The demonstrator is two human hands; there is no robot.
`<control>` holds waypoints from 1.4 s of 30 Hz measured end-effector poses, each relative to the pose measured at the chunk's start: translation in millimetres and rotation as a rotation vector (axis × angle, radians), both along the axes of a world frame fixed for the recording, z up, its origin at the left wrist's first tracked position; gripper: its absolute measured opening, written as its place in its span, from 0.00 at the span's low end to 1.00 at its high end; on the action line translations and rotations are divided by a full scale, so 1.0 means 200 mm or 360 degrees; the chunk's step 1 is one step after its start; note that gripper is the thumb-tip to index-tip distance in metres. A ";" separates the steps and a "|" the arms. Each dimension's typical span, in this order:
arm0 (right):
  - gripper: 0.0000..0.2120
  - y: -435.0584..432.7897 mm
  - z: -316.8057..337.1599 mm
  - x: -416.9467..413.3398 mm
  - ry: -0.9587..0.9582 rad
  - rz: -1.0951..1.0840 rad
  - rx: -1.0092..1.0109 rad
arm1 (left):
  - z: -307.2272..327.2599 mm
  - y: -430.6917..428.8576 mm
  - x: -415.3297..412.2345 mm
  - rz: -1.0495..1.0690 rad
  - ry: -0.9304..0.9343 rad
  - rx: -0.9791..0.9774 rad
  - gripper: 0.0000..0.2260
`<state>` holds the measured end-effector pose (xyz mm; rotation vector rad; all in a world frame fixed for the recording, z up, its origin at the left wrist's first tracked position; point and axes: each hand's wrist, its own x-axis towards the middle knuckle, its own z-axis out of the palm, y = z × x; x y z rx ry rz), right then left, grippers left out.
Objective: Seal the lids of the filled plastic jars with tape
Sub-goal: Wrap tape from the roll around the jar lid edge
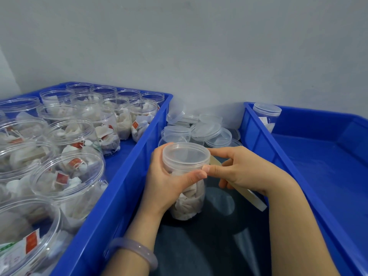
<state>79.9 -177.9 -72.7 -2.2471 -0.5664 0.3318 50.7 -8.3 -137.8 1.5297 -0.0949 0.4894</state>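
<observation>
**Lidded jar in hand, tape about to go on**

Well left of the held jar, the left bin [111, 206] is crowded with open filled jars [67, 176] that have no lids.

The left hand [165, 182], with a pale bracelet [135, 253] on its wrist, comes up from below. Its fingers and thumb wrap the jar [189, 204] just under the lid [186, 154] in a firm closed grip. The jar stands upright in the dark gap between the two bins, with bagged contents inside and the lid seated on top.

From the jar's right, the right hand [245, 172] reaches in and pinches the lid. Its forefinger lies along the far rim and its thumb [211, 168] presses the near rim, tip to tip with the left thumb. The other fingers curl down over a beige strip that looks like the tape [249, 194], just right of the jar. Whether they actually hold it cannot be told.

Behind the jar lies a heap of loose lids [209, 128]. Right of it is the right bin [298, 176], with one lidded jar [266, 116] in its far corner.

The step in hand seems to be starting the seal. The next move likely calls for fixing the tape end at the lid's seam, then turning the jar with the left hand while the right keeps the tape taut and level.
</observation>
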 end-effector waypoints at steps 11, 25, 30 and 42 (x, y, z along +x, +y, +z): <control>0.30 0.01 0.01 -0.01 0.0066 -0.0055 -0.0035 | -0.03 -0.04 -0.01 0.0119 0.0034 -0.0038 0.34; 0.29 0.00 0.00 -0.01 0.0113 -0.0188 -0.0027 | -0.05 -0.01 0.03 0.0110 0.0000 -0.0137 0.29; 0.33 -0.01 0.01 -0.01 0.0133 -0.0137 -0.0093 | -0.06 -0.02 0.02 0.0088 -0.0023 -0.0131 0.29; 0.35 -0.01 0.00 0.00 0.0199 -0.0180 0.0016 | -0.05 0.01 0.01 -0.0048 -0.0035 -0.0122 0.30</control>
